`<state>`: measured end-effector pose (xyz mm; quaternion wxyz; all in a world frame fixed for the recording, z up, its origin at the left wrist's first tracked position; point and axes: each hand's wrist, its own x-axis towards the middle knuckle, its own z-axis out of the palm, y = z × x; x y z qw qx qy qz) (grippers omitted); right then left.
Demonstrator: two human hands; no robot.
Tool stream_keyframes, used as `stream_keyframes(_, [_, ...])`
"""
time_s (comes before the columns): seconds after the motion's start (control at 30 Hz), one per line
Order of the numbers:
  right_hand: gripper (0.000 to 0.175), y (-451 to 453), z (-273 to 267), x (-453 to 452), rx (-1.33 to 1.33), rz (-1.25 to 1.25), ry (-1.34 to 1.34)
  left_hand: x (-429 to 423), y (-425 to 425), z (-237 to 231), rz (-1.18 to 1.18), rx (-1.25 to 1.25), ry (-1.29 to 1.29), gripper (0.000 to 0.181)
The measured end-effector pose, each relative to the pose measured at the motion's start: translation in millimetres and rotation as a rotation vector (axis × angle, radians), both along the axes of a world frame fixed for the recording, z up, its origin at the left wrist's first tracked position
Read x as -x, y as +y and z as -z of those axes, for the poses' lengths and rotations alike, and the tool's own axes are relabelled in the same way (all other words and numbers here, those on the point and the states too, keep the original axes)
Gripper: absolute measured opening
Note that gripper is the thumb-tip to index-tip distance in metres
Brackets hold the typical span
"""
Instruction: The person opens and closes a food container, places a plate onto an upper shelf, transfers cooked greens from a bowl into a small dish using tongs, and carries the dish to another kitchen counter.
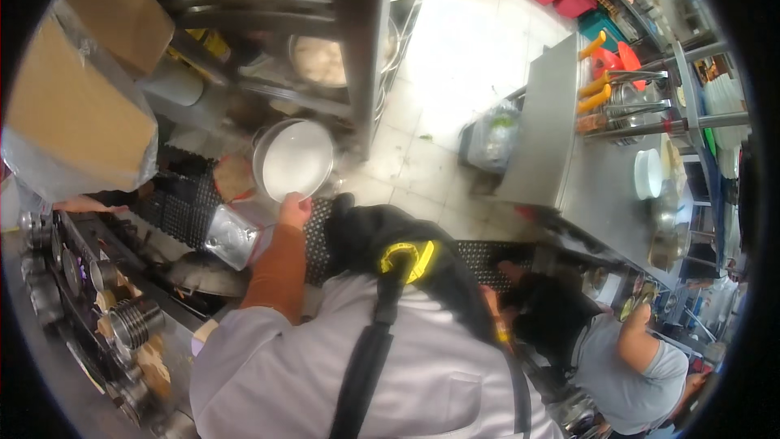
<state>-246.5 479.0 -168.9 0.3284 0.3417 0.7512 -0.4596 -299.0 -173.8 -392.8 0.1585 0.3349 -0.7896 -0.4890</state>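
My left hand point(295, 210) grips the near rim of a round metal pot point(258, 172) at the end of my outstretched left arm. The pot's inside looks flat and white; whether that is a liquid or the bare inner surface, I cannot tell. Below and left of it stands a shiny square metal tin point(233, 236). Down beside my right hip is my right hand point(489, 300), partly hidden by my dark clothing, with an orange and yellow band at the wrist. Its fingers are too unclear to read.
A metal shelf rack point(350, 67) rises just beyond the pot. Plastic-wrapped cardboard boxes point(79, 110) stand at left, above a stove with a wok point(204, 274) and stacked metal pots point(131, 323). A steel counter point(609, 189) runs along the right. A co-worker point(634, 366) stands close at lower right; another person's arm point(91, 203) shows at far left.
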Motion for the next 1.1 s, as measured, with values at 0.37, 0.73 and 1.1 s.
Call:
stream_keyframes(0.37, [0.02, -9, -1, 74, 0.023, 0.035, 0.109, -50, 13, -156, -0.342, -1.245, -0.164, 0.016])
stream_keyframes(0.73, [0.031, 13, 20, 54, 0.052, 0.009, 0.046, 38, 143, -211, 0.052, -1.323, -0.522, 0.026])
stream_keyframes(1.1, [0.017, 30, 14, 62, -0.021, 0.09, 0.068, 245, 218, -193, 0.217, -1.052, -0.631, 0.026])
